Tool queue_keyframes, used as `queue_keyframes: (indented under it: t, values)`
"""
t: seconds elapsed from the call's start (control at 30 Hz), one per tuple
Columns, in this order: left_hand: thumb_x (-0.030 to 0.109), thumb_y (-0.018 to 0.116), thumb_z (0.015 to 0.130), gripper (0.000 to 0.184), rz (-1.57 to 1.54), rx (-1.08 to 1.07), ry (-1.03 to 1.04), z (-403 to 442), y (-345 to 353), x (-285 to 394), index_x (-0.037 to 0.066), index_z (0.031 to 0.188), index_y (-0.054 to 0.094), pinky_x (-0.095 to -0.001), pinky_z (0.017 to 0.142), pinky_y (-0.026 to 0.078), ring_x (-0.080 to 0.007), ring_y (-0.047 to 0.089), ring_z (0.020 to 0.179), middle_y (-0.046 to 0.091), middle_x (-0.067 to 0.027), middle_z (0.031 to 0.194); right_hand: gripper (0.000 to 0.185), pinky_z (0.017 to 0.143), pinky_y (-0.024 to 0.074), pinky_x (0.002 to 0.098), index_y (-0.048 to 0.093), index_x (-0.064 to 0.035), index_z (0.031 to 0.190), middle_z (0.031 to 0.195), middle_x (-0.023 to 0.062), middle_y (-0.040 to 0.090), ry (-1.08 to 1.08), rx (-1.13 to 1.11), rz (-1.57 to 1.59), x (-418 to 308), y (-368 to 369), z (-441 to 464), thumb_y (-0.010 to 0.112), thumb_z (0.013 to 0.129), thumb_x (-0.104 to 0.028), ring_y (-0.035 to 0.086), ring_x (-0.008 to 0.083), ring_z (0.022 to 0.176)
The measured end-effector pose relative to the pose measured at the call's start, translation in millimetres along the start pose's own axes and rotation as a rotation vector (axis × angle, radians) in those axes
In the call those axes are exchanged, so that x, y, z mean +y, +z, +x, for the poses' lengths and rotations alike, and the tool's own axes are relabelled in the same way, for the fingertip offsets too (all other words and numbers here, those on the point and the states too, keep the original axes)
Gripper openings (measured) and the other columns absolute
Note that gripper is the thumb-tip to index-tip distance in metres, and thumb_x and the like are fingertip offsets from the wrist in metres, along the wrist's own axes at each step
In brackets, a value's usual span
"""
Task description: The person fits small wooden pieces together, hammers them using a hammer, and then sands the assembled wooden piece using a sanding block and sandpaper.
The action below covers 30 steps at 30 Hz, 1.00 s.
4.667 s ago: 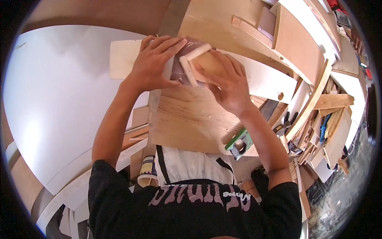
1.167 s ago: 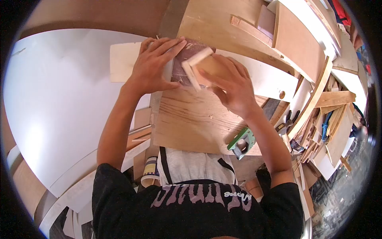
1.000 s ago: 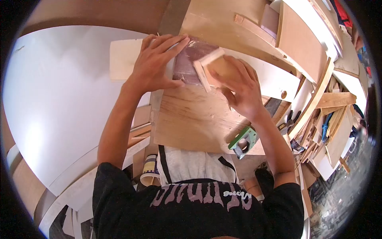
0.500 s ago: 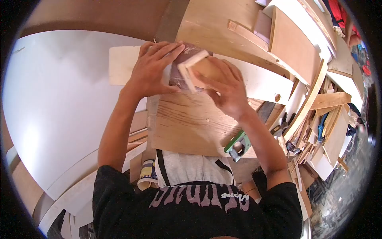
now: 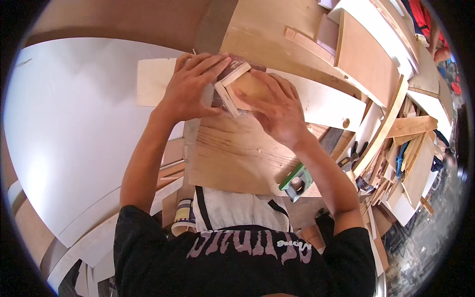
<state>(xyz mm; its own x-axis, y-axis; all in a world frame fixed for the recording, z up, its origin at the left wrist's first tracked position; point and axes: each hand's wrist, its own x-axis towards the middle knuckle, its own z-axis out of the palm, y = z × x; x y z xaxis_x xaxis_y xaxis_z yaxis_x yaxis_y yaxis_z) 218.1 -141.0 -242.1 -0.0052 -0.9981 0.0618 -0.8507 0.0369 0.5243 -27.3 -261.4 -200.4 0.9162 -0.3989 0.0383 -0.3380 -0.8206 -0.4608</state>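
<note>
A dark reddish-brown sheet that looks like sandpaper (image 5: pixel 230 63) is laid across a long pale board (image 5: pixel 324 101). My left hand (image 5: pixel 193 86) grips the sheet and board, its fingers over the far side and its thumb at the near edge. On top of the sheet sits a small angular wooden piece (image 5: pixel 243 90) with pale raised edges. My right hand (image 5: pixel 281 106) is closed over that piece, pressing it flat against the sheet. Part of the piece is hidden under my fingers.
A plywood panel (image 5: pixel 232 158) lies in front of me, with a green-handled saw (image 5: pixel 295 182) at its right. Large white panel (image 5: pixel 89 133) at left; wood scraps (image 5: pixel 413 143) and hand tools at right. A bucket (image 5: pixel 184 218) stands below. Part of another person (image 5: pixel 438 47) shows top right.
My right hand has slid the wooden piece a little to the left along the sheet, closer to my left hand. The left hand stays nearly in place.
</note>
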Motion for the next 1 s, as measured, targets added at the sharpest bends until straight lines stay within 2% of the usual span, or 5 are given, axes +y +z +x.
queue_keyframes:
  t: [0.2, 0.53, 0.6, 0.8, 1.0]
  values:
    - [0.059, 0.092, 0.051, 0.125, 0.023, -0.002, 0.006, -1, 0, -1, 0.017, 0.159, 0.047, -0.0507, 0.122, 0.028, -0.0313, 0.047, 0.142, 0.052, -0.0037, 0.158, 0.061, 0.113, 0.0427, 0.048, 0.075, -0.0332, 0.131, 0.15, 0.0101, 0.057, 0.083, -0.03, -0.02, 17, -14, -25, 0.086, 0.074, -0.013, 0.053, 0.0342, 0.137]
    - [0.06, 0.092, 0.052, 0.125, 0.037, -0.032, -0.012, 1, -2, 2, 0.017, 0.16, 0.046, -0.052, 0.123, 0.028, -0.032, 0.047, 0.142, 0.052, -0.0042, 0.159, 0.067, 0.115, 0.0391, 0.0496, 0.067, -0.0391, 0.14, 0.155, 0.01, 0.053, 0.07, -0.048, -0.036, 18, -18, -28, 0.083, 0.078, -0.018, 0.05, 0.035, 0.138]
    - [0.038, 0.097, 0.053, 0.118, 0.011, 0.005, -0.017, -1, -3, 4, 0.017, 0.158, 0.047, -0.0478, 0.124, 0.028, -0.0287, 0.046, 0.143, 0.052, -0.0014, 0.158, 0.067, 0.115, 0.0391, 0.0494, 0.067, -0.0387, 0.14, 0.154, 0.0101, 0.053, 0.062, -0.055, -0.022, 23, -18, -33, 0.083, 0.078, -0.018, 0.05, 0.0349, 0.138]
    - [0.038, 0.097, 0.053, 0.117, 0.013, 0.008, -0.031, 1, -2, 5, 0.016, 0.158, 0.048, -0.0484, 0.124, 0.028, -0.0284, 0.047, 0.143, 0.053, -0.0022, 0.157, 0.067, 0.116, 0.0393, 0.0499, 0.067, -0.0387, 0.14, 0.154, 0.008, 0.053, 0.014, 0.028, 0.038, 9, -1, -5, 0.084, 0.078, -0.019, 0.051, 0.0345, 0.137]
    - [0.041, 0.097, 0.052, 0.118, 0.036, -0.02, -0.021, 1, -3, 4, 0.016, 0.157, 0.048, -0.0487, 0.123, 0.028, -0.0285, 0.046, 0.143, 0.053, -0.003, 0.156, 0.066, 0.115, 0.0402, 0.0499, 0.067, -0.04, 0.14, 0.154, 0.0077, 0.053, 0.075, -0.071, -0.048, 20, -15, -30, 0.084, 0.079, -0.02, 0.052, 0.0344, 0.137]
